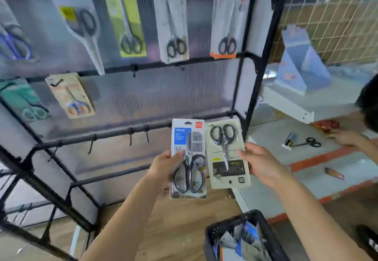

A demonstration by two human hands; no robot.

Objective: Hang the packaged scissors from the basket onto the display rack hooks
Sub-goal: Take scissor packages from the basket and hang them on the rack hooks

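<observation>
My left hand (163, 168) grips a scissors pack with a blue label (189, 158), held upright in front of the rack. Beside it my right hand (259, 164) holds a cream-coloured scissors pack (227, 154) by its right edge. Both packs sit side by side just below the rack's third bar (122, 133), where bare black hooks (131, 136) hang. The black display rack (243, 89) carries several packaged scissors on its top row and two on the second row at left. The black basket (241, 238) stands low at my right with more packs inside.
A white shelf (296, 105) at right holds a blue cardboard stand (300, 64). On the floor lie loose scissors (311, 142) and a small orange item (334, 173). Another person's hand (345, 137) reaches in from the right edge.
</observation>
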